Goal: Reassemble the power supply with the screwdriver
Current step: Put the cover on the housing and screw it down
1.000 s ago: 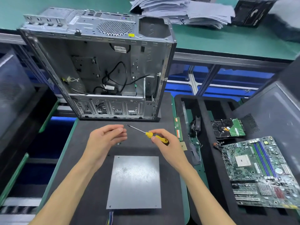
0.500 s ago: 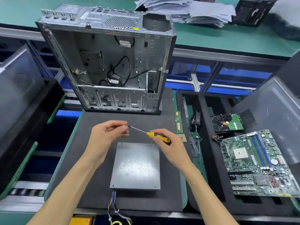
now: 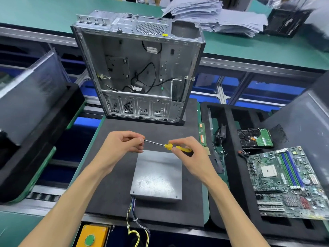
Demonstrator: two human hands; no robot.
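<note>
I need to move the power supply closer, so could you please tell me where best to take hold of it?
Grip the power supply by its two bare long sides, left and right, coming from above. It lies flat on the foam mat; its cables leave the near edge, and both hands hover over the far edge with the screwdriver.

An open computer case (image 3: 138,68) stands near a motherboard (image 3: 284,182).

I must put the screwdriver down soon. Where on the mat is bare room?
Bare mat lies left of the power supply, and between the case and both hands. The right tray, holding the motherboard, is crowded.
</note>
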